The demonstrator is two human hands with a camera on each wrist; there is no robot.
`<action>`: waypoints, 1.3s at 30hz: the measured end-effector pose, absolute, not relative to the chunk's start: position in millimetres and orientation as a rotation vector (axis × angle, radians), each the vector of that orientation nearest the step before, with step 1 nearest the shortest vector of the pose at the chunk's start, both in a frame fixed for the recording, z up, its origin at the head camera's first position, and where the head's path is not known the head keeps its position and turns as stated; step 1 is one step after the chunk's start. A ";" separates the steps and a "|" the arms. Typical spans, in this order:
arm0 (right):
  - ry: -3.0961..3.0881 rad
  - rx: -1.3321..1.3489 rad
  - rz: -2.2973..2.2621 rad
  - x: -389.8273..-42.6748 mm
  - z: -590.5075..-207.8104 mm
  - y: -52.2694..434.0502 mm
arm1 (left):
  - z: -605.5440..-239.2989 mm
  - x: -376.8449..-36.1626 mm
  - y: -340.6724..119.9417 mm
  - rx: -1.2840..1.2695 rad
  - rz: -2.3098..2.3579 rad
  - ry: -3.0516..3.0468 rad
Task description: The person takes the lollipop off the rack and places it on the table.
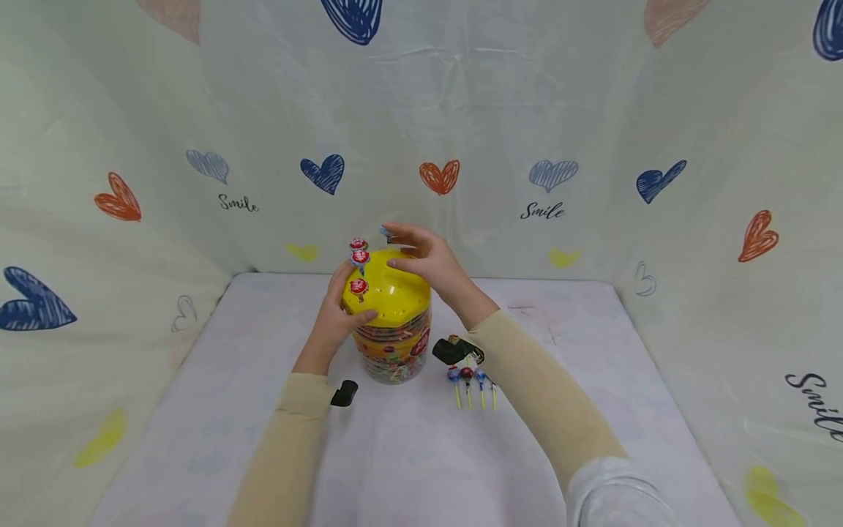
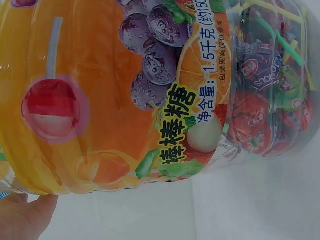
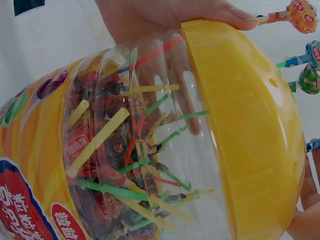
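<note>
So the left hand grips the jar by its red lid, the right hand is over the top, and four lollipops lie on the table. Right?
Not quite: the lid is yellow, not red, as the head view and right wrist view show. The left hand does grip the jar at the lid's edge, the right hand is over the top, and four lollipops lie on the table.

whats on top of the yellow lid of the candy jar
Three wrapped lollipops stand in holes along the left edge of the yellow lid. The right hand rests over its far side, hiding the holes beneath. The left hand grips the rim.
</note>
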State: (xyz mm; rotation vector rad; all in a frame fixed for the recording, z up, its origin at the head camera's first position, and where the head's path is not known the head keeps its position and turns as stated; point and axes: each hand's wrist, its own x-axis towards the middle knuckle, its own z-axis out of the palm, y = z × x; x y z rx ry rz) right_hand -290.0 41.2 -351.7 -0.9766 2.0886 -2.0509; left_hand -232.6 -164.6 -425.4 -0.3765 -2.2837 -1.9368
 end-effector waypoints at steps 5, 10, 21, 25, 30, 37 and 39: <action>2.042 -0.995 -2.161 -284.9 -347.5 45.2 | -427.5 -233.0 -164.1 -0.384 -1.946 -2.265; 1.980 -0.997 -2.284 -274.9 -343.0 59.5 | -427.2 -232.7 -164.0 -0.345 -1.953 -2.281; 1.932 -0.855 -2.338 -251.8 -360.8 100.1 | -427.6 -231.3 -163.4 -0.322 -1.948 -2.286; 1.923 -0.801 -2.347 -245.2 -373.2 115.0 | -426.7 -231.8 -161.5 -0.324 -1.947 -2.285; 1.914 -0.728 -2.345 -239.3 -392.0 131.4 | -426.4 -231.4 -161.0 -0.323 -1.949 -2.275; 1.953 -0.641 -2.314 -231.5 -414.3 152.3 | -427.2 -231.0 -160.7 -0.337 -1.946 -2.259; 1.966 -0.610 -2.304 -230.1 -421.3 158.7 | -427.3 -231.1 -160.6 -0.338 -1.938 -2.257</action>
